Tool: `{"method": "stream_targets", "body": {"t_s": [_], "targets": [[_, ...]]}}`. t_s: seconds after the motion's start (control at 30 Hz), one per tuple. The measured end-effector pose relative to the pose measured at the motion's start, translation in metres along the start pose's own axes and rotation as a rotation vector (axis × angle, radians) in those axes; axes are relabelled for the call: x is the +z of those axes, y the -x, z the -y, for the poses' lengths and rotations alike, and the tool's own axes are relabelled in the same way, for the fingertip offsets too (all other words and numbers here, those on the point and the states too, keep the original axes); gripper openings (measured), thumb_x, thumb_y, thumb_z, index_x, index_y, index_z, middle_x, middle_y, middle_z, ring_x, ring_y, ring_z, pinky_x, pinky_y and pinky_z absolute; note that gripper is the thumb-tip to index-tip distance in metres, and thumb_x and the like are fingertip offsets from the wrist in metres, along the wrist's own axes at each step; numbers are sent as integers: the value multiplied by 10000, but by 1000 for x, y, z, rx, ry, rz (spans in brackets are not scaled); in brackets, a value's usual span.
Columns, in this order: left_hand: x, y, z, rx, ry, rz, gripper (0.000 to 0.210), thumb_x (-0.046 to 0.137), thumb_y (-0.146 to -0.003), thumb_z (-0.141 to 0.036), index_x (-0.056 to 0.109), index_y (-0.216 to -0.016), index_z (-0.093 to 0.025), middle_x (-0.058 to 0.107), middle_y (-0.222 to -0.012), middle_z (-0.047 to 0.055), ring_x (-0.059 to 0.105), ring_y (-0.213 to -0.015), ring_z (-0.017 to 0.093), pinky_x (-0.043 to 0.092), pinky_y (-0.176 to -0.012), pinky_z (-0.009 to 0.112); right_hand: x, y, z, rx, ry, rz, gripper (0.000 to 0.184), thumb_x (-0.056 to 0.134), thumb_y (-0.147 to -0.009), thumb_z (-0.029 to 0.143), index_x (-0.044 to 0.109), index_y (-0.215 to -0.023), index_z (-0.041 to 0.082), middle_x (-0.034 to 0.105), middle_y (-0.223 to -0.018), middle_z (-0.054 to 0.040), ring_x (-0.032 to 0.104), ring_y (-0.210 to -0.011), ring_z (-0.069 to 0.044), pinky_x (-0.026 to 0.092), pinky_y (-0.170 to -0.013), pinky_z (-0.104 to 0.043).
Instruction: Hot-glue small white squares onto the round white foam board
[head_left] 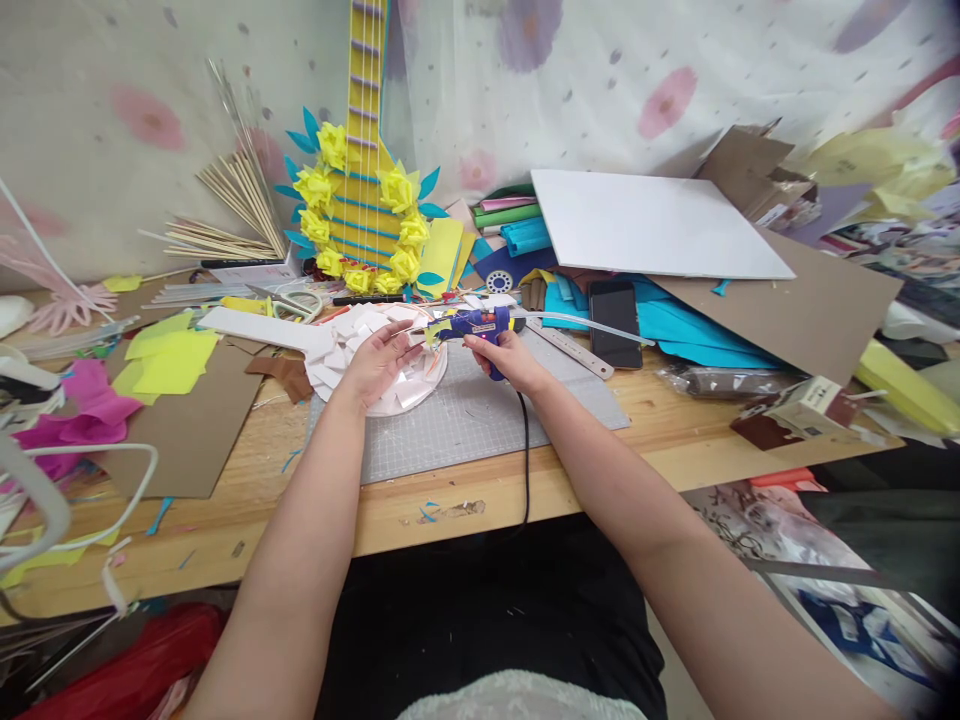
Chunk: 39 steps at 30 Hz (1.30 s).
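A blue hot glue gun (474, 325) is gripped in my right hand (504, 355), its nozzle pointing left and a clear glue stick (592, 325) sticking out of its back. My left hand (382, 362) is curled just by the nozzle, fingers drawn in; whatever is between them is too small to make out. Below both hands lies a round white guitar-shaped piece (352, 335) covered in overlapping paper strips, with a flat white neck (251, 325) to the left. It rests partly on a grey cutting mat (450, 440).
A yellow paper-flowered guitar (362, 215) leans against the wall. Scissors (292, 302) and wooden sticks (232, 215) are at back left. A metal ruler (570, 350), a phone (615, 322) and a white board (645, 225) are at right. The gun's black cord (526, 450) hangs over the table edge.
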<state>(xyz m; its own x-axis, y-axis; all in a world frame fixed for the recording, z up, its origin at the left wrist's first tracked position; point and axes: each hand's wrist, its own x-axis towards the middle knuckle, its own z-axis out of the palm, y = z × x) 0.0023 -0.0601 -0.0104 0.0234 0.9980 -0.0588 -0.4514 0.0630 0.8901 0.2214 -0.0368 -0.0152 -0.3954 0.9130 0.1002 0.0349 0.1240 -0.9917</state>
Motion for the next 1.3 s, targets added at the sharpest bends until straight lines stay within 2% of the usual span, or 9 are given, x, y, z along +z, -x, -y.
{"method": "stream_targets", "body": {"t_s": [0.17, 0.37, 0.57, 0.8, 1.1, 1.23, 1.3], "targets": [[-1, -1, 1, 3, -5, 7, 231, 765, -712, -143, 689, -930, -148, 704, -845, 28, 683, -888, 159, 491, -960, 359, 0, 1, -1, -11, -7, 29, 495, 647, -690, 676, 610, -637, 185, 496, -512, 18, 426, -475, -87, 373, -475, -249], [-2, -2, 1, -3, -19, 4, 244, 769, -710, -164, 680, -937, -155, 720, -927, 49, 686, -901, 161, 492, -963, 363, -2, -1, -3, 22, 13, 9, 498, 661, -677, 671, 552, -598, 192, 483, -500, 19, 380, -457, -78, 334, -431, -233], [-2, -3, 1, -4, -18, -6, 251, 762, -718, -179, 667, -948, -153, 725, -941, 52, 691, -897, 153, 488, -977, 351, -2, 0, 0, 51, 20, 11, 501, 686, -658, 659, 512, -590, 195, 524, -546, 8, 402, -452, -71, 324, -418, -232], [-1, 1, -1, 1, -74, 21, 258, 746, -750, -237, 652, -977, -159, 715, -1022, 77, 679, -997, 176, 456, -1025, 373, -5, -3, -5, 85, 44, -40, 515, 704, -630, 677, 495, -589, 208, 510, -521, 13, 412, -454, -81, 321, -404, -237], [3, 3, -2, -4, -62, 17, 259, 751, -741, -220, 656, -971, -150, 717, -962, 78, 681, -1005, 205, 448, -1037, 413, -8, -5, -4, 89, 68, -110, 559, 694, -601, 730, 477, -547, 217, 480, -487, 15, 396, -432, -83, 322, -398, -250], [3, 2, -5, 2, -62, 18, 279, 761, -715, -212, 653, -966, -158, 701, -864, 45, 685, -964, 195, 453, -1025, 400, -10, -7, -8, 108, 55, -152, 515, 708, -625, 686, 504, -589, 214, 537, -534, -3, 412, -442, -85, 334, -399, -250], [3, 2, -11, 51, -75, 14, 281, 761, -706, -221, 651, -960, -168, 698, -892, 42, 676, -970, 186, 456, -1017, 388, -11, -9, -11, 88, 23, -175, 494, 697, -645, 671, 528, -617, 208, 589, -591, -20, 413, -450, -82, 347, -405, -247]]}}
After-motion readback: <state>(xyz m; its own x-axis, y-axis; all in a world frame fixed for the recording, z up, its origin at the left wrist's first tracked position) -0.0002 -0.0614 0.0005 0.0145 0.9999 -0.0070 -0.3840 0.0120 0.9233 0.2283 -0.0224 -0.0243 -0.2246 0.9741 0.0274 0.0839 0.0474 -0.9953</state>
